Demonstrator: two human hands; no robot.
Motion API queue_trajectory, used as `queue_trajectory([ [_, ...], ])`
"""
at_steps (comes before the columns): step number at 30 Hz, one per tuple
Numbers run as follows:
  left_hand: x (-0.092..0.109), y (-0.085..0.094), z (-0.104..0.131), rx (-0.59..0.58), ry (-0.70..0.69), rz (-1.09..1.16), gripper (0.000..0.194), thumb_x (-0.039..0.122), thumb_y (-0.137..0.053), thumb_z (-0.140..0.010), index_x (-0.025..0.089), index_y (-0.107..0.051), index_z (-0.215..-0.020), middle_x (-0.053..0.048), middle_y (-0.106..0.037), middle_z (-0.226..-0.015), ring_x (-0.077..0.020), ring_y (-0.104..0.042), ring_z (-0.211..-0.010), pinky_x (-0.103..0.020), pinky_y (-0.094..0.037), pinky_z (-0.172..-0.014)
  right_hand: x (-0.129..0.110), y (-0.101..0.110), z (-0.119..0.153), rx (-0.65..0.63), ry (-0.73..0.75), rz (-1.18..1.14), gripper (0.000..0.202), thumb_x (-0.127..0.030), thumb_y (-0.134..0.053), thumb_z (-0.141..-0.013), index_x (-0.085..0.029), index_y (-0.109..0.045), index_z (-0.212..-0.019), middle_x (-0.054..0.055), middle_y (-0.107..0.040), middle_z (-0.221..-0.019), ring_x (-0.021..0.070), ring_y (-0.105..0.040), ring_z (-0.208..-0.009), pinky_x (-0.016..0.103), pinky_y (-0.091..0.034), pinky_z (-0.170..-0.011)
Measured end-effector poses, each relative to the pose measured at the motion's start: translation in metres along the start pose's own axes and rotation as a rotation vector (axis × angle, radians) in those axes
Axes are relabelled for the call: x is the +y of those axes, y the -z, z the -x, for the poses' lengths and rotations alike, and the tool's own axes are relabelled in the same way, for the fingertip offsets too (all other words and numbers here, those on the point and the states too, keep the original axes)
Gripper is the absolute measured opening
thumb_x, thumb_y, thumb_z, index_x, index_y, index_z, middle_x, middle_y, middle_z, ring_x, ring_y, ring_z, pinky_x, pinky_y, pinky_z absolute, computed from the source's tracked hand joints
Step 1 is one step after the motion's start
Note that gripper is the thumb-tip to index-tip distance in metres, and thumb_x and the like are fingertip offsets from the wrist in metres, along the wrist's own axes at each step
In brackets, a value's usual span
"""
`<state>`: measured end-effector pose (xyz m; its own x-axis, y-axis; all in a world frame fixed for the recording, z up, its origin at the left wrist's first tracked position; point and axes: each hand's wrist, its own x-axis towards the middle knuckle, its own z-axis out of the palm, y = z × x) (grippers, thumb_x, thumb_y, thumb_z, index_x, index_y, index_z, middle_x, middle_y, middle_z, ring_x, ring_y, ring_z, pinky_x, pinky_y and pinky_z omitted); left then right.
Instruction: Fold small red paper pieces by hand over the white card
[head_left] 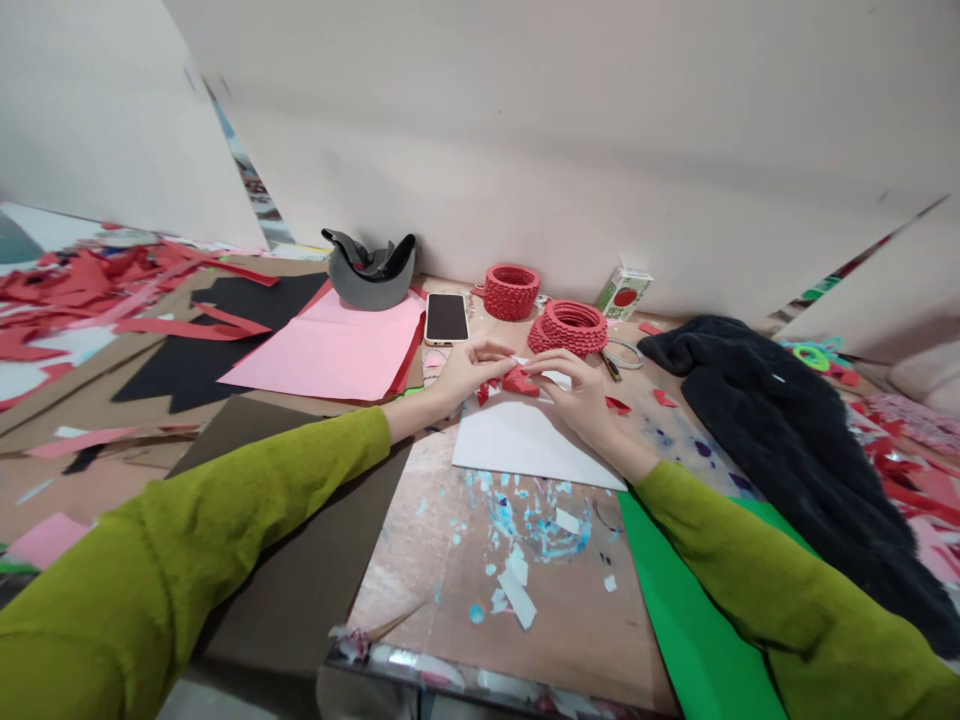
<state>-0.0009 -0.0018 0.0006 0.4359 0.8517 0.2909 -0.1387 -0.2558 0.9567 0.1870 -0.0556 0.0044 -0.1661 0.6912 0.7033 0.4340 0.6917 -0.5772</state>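
Both my hands meet over a white sheet (pixel 532 445) on the table. A small piece of folded red paper (pixel 519 380) is between them. My left hand (pixel 474 372) pinches it from the left, and the fingertips of my right hand (pixel 574 390) close on its right side. More small red paper pieces (pixel 616 405) lie beside my right hand. Just beyond stand two rings built of many red folded paper pieces: a round red paper ring (pixel 511 292) and a nearer stacked red paper ring (pixel 568 328).
A phone (pixel 446 318), a grey cap (pixel 371 275) and pink paper (pixel 330 345) lie at the left. A small carton (pixel 624 292) leans near the wall. Dark fuzzy cloth (pixel 780 430) and green paper (pixel 675 600) are at right. Red scraps (pixel 90 285) heap far left.
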Motion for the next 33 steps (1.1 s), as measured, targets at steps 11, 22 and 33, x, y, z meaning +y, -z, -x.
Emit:
queue_trajectory([
  [11,0.005,-0.004,0.004,-0.063,-0.011,0.018,0.034,0.035,-0.075,-0.070,0.011,-0.067,-0.093,-0.008,-0.070,-0.086,-0.0138,-0.063,-0.074,-0.026,-0.049,-0.069,0.006,0.000,0.000,-0.007,-0.089,-0.051,0.007,-0.017,-0.062,-0.082,-0.021,-0.068,-0.084,0.004,-0.068,-0.089,0.0193,-0.063,-0.088,0.036,-0.048,-0.084],
  [22,-0.001,-0.003,0.002,-0.116,-0.034,0.050,0.032,0.028,-0.077,-0.068,0.011,-0.066,-0.093,-0.010,-0.070,-0.094,-0.0178,-0.067,-0.087,-0.031,-0.053,-0.080,0.009,0.001,-0.001,-0.029,-0.191,-0.146,0.009,-0.028,-0.067,-0.080,-0.020,-0.068,-0.083,0.005,-0.069,-0.087,0.0198,-0.064,-0.083,0.036,-0.050,-0.080],
  [33,0.006,-0.009,0.007,-0.211,-0.022,0.105,0.030,0.027,-0.077,-0.068,0.012,-0.070,-0.093,-0.009,-0.073,-0.092,-0.0174,-0.069,-0.085,-0.030,-0.055,-0.080,0.011,0.000,-0.002,0.002,-0.314,-0.318,0.026,-0.038,-0.076,-0.070,-0.022,-0.065,-0.087,0.002,-0.066,-0.081,0.0174,-0.063,-0.073,0.029,-0.053,-0.060],
])
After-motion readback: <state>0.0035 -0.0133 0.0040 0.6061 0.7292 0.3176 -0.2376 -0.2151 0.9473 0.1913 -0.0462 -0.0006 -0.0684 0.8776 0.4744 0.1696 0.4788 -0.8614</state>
